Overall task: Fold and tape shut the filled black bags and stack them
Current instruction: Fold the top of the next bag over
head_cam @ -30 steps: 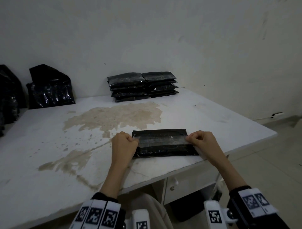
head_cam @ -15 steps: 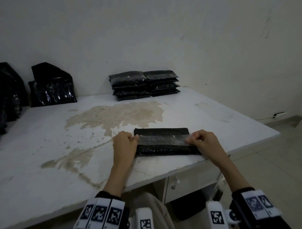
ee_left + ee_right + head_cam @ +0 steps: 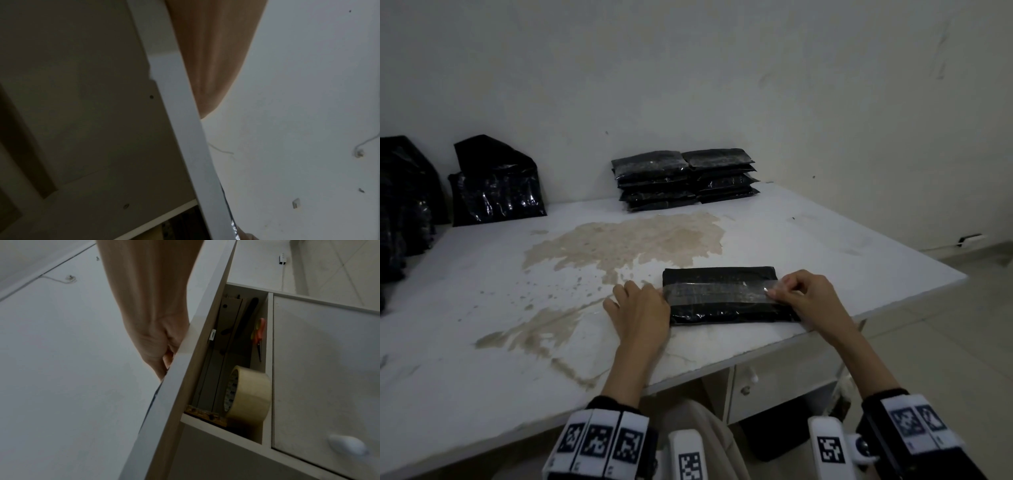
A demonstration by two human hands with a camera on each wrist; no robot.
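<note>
A folded black bag (image 3: 726, 308) lies near the front edge of the white table (image 3: 825, 240). A strip of clear tape (image 3: 717, 293) runs along its length. My left hand (image 3: 643, 303) sits at the bag's left end with curled fingers, holding the tape's left end down. My right hand (image 3: 796, 291) pinches the tape's right end over the bag's right edge. Both wrist views show only forearm and the table edge, so the fingertips are hidden there. Two stacks of taped bags (image 3: 685, 176) stand side by side at the back wall.
Filled, unfolded black bags (image 3: 496, 185) lean against the wall at back left, with more (image 3: 404, 205) at the far left edge. Under the tabletop a compartment holds a tape roll (image 3: 246, 394) and scissors (image 3: 258, 337), beside a drawer (image 3: 329, 386). A brown stain (image 3: 626, 240) covers the table's middle.
The tape strip has settled flat along the bag. Both hands remain at its ends, and the left hand now lies lower against the bag's left edge.
</note>
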